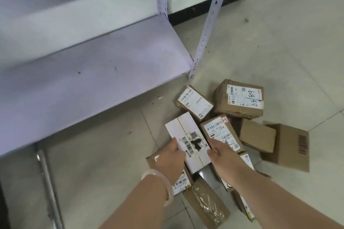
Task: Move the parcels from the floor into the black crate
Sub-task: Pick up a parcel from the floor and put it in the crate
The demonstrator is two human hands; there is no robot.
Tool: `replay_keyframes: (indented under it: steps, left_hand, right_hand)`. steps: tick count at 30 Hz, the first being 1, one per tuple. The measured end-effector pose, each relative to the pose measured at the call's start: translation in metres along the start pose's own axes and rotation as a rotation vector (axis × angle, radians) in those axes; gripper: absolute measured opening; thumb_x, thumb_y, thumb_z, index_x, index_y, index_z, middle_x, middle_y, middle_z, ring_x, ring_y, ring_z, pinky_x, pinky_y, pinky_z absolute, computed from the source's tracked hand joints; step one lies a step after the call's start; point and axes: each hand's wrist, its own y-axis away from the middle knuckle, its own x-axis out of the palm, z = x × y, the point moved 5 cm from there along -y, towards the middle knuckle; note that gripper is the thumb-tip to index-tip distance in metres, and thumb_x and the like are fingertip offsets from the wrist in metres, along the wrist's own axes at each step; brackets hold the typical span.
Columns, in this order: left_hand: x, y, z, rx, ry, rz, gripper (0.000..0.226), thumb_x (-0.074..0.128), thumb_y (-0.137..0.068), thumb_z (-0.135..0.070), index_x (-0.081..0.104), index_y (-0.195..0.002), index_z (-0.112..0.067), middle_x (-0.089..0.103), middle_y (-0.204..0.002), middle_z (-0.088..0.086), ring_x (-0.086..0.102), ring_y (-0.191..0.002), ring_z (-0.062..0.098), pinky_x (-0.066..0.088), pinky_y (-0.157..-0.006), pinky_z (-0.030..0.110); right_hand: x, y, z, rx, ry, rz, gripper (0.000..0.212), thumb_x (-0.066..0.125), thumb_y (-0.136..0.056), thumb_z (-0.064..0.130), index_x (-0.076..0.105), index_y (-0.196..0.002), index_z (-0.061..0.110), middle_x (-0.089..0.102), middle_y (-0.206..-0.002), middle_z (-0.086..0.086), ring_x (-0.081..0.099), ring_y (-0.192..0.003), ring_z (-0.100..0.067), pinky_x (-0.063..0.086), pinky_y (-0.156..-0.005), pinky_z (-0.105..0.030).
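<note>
A white parcel (pixel 187 136) with a barcode label sits on top of a pile of several brown cardboard parcels on the tiled floor. My left hand (pixel 171 158) grips its left edge and my right hand (pixel 221 152) grips its right edge. A labelled brown parcel (pixel 221 132) lies just right of it. A larger brown box marked 89 (pixel 240 98) and a smaller labelled box (pixel 194 102) lie beyond. Other parcels lie partly hidden under my arms. The black crate is out of view.
A low pale metal shelf (pixel 83 72) fills the left side, with perforated uprights (pixel 206 24) close to the pile. A white wall with a black skirting (pixel 204 11) runs behind. Bare tiled floor (pixel 279 42) stretches to the right.
</note>
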Motion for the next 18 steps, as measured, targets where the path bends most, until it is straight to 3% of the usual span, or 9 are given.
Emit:
replay_keyframes:
  steps: [2, 4, 5, 6, 8, 10, 13, 16, 18]
  left_hand:
    - [0.014, -0.019, 0.004, -0.052, 0.003, 0.058, 0.038, 0.038, -0.093, -0.008, 0.051, -0.121, -0.029, 0.060, -0.112, -0.003, 0.059, -0.096, 0.018, 0.045, -0.101, 0.039]
    - [0.017, -0.034, 0.010, -0.056, -0.020, 0.004, 0.044, 0.038, -0.093, -0.006, 0.042, -0.133, -0.022, 0.052, -0.107, 0.000, 0.054, -0.092, 0.019, 0.043, -0.099, 0.039]
    - [0.018, -0.037, 0.009, -0.068, -0.049, -0.003, 0.042, 0.038, -0.093, -0.005, 0.041, -0.132, -0.018, 0.052, -0.104, 0.005, 0.053, -0.088, 0.019, 0.044, -0.098, 0.040]
    - [0.019, -0.042, 0.009, -0.090, -0.070, -0.003, 0.040, 0.037, -0.093, -0.006, 0.041, -0.131, -0.017, 0.055, -0.108, 0.011, 0.054, -0.084, 0.018, 0.046, -0.093, 0.038]
    - [0.017, -0.050, 0.011, -0.130, -0.090, -0.024, 0.054, 0.037, -0.093, -0.009, 0.023, -0.144, -0.018, 0.045, -0.138, 0.019, 0.056, -0.091, 0.020, 0.046, -0.083, 0.033]
    - [0.016, -0.056, 0.012, -0.138, -0.106, -0.034, 0.063, 0.038, -0.092, -0.009, 0.013, -0.148, -0.020, 0.030, -0.150, 0.016, 0.048, -0.116, 0.027, 0.041, -0.099, 0.039]
    - [0.014, -0.065, 0.014, -0.133, -0.137, -0.078, 0.052, 0.038, -0.092, -0.006, 0.026, -0.141, -0.014, 0.042, -0.138, 0.016, 0.046, -0.115, 0.026, 0.041, -0.098, 0.039]
    - [0.011, -0.070, 0.020, -0.116, -0.249, -0.099, 0.045, 0.035, -0.093, -0.010, 0.032, -0.138, -0.014, 0.050, -0.130, 0.015, 0.051, -0.114, 0.031, 0.043, -0.098, 0.041]
    - [0.010, -0.071, 0.024, -0.105, -0.382, -0.068, 0.043, 0.034, -0.094, -0.010, 0.035, -0.137, -0.007, 0.051, -0.131, 0.019, 0.051, -0.118, 0.036, 0.042, -0.102, 0.045]
  right_hand:
    - [0.010, -0.020, -0.015, 0.027, -0.041, -0.007, 0.043, 0.040, -0.099, 0.025, 0.042, -0.141, 0.031, 0.049, -0.140, 0.002, 0.049, -0.120, -0.015, 0.047, -0.089, -0.019]
    - [0.016, -0.032, -0.026, 0.044, -0.067, -0.016, 0.037, 0.042, -0.098, 0.025, 0.048, -0.134, 0.034, 0.057, -0.125, 0.006, 0.054, -0.095, -0.003, 0.041, -0.059, -0.005]
    - [0.017, -0.035, -0.025, 0.043, -0.072, -0.022, 0.035, 0.042, -0.098, 0.025, 0.049, -0.132, 0.035, 0.058, -0.120, 0.009, 0.050, -0.087, 0.003, 0.035, -0.056, -0.004]
    - [0.018, -0.040, -0.027, 0.042, -0.079, -0.027, 0.035, 0.043, -0.098, 0.026, 0.049, -0.131, 0.035, 0.058, -0.118, 0.012, 0.047, -0.084, 0.007, 0.033, -0.059, -0.006]
    - [0.021, -0.047, -0.029, 0.061, -0.097, -0.022, 0.038, 0.043, -0.098, 0.028, 0.045, -0.135, 0.032, 0.055, -0.118, 0.011, 0.045, -0.082, 0.008, 0.032, -0.065, -0.010]
    - [0.024, -0.049, -0.027, 0.082, -0.109, -0.008, 0.040, 0.044, -0.098, 0.030, 0.042, -0.138, 0.032, 0.053, -0.124, 0.005, 0.046, -0.083, 0.007, 0.036, -0.067, -0.009]
    - [0.026, -0.054, -0.025, 0.117, -0.064, -0.038, 0.048, 0.046, -0.096, 0.033, 0.037, -0.143, 0.030, 0.043, -0.142, 0.000, 0.047, -0.122, -0.017, 0.040, -0.102, -0.033]
    - [0.030, -0.058, -0.026, 0.165, -0.024, -0.042, 0.052, 0.047, -0.095, 0.033, 0.035, -0.145, 0.027, 0.036, -0.148, -0.002, 0.039, -0.132, -0.024, 0.034, -0.110, -0.041]
    - [0.033, -0.059, -0.025, 0.190, -0.007, -0.034, 0.054, 0.047, -0.095, 0.032, 0.034, -0.147, 0.025, 0.035, -0.149, -0.003, 0.041, -0.131, -0.024, 0.038, -0.107, -0.039]
